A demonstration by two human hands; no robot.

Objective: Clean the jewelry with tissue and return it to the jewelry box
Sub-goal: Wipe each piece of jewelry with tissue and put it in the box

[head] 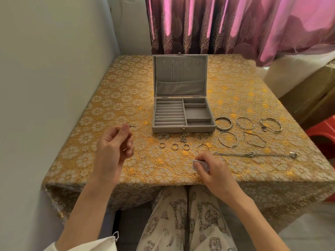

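Left hand (116, 144) raised at nine o'clock, thumb and fingers pinching a small silver piece (132, 126), type indistinct; right hand (208, 167) low at five o'clock, clutching the tissue (200, 164); piece lies well left of tissue; open jewelry box (183, 115) stands at twelve, nearer the left hand.

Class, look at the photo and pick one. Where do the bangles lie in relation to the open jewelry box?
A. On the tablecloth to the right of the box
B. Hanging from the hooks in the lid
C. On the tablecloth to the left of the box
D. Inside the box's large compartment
A: the bangles lie on the tablecloth to the right of the jewelry box, whose compartments hold none.
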